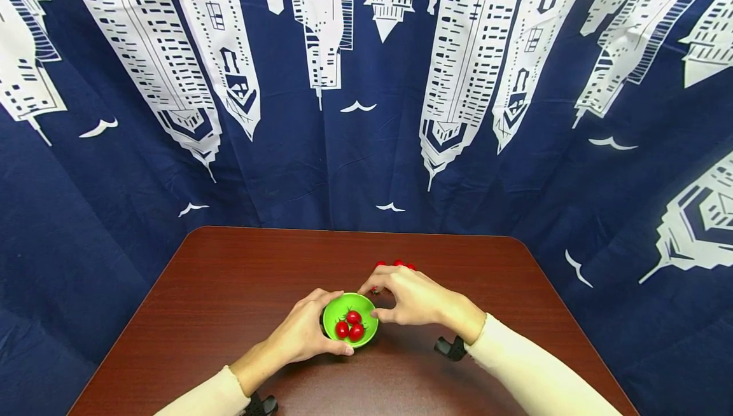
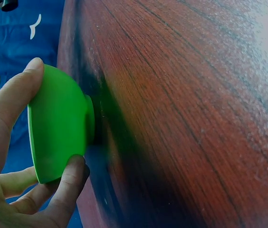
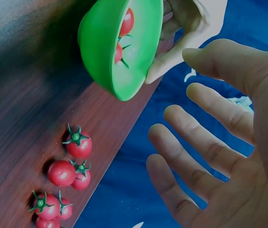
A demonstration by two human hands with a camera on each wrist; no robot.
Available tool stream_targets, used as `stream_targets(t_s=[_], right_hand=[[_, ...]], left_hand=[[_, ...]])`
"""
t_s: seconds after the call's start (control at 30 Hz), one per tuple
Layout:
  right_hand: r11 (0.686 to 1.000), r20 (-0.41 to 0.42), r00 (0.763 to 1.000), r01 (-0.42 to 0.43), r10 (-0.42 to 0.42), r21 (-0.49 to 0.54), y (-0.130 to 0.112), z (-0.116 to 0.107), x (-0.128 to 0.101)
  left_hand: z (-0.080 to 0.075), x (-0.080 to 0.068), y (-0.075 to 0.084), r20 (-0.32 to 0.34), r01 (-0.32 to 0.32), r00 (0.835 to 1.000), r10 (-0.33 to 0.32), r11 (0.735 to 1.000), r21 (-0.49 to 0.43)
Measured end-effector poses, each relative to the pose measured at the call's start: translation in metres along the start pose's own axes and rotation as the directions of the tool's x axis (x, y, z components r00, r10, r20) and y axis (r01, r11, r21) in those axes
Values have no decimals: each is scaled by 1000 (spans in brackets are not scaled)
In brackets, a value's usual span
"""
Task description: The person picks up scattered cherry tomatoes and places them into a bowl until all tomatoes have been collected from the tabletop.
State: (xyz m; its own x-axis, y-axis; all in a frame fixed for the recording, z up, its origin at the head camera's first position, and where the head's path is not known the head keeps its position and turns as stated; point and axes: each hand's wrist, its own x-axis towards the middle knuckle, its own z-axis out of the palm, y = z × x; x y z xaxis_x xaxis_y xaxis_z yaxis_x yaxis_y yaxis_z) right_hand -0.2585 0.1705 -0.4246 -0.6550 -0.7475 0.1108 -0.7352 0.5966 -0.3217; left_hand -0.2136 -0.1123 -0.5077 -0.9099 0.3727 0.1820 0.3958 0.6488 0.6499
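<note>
A small green bowl stands on the dark wooden table with three cherry tomatoes inside. My left hand grips the bowl from the left, thumb on the near rim and fingers curled round the far side of the bowl. My right hand hovers just right of the bowl, holding nothing. In the right wrist view its fingers are spread and straight. Several loose cherry tomatoes lie on the table just behind the bowl, partly hidden by my right hand in the head view.
A blue curtain printed with white skyscrapers hangs behind and around the table. Bare tabletop extends left, right and behind the bowl. Black wrist mounts show on both forearms.
</note>
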Motion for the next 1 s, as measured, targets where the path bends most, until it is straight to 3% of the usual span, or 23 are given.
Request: stream_targets(t_s=[1.0], right_hand=[[998,-144,988,-59,64,36,54,-7,-11]], left_hand=[[1,0,0,-21,-12,1000,12,1000,16]])
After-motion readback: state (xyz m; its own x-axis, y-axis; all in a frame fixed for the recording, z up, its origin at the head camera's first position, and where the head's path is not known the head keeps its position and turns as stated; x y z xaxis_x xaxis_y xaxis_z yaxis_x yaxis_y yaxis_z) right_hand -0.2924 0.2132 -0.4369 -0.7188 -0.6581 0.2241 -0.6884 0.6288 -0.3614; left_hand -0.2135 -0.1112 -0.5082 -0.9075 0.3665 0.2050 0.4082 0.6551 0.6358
